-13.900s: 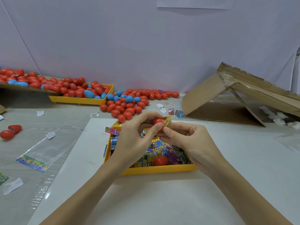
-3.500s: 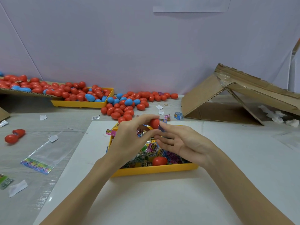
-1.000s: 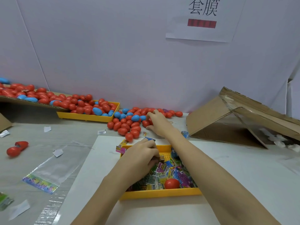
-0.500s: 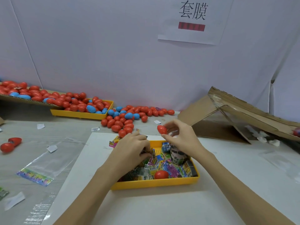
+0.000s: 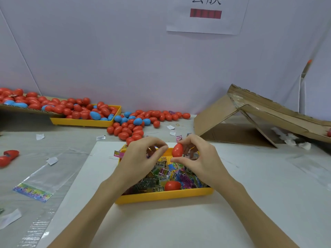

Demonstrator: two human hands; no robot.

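On the white board point(image 5: 161, 228) I see the tray point(image 5: 161, 197) of packets point(image 5: 161, 171) nearest. Above it my right hand point(image 5: 200, 162) pinches a red egg point(image 5: 177, 150). My left hand point(image 5: 141, 159) curls alongside; I can't tell whether it holds anything. Beyond lies the egg pile point(image 5: 133, 128).

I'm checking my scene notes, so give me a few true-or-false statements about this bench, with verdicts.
1. The right hand holds a red egg. True.
2. A blue egg lies in the near tray. False: its loose egg is red.
3. The cardboard lies at the left. False: it is at the right.
4. The far tray holds red and blue eggs. True.
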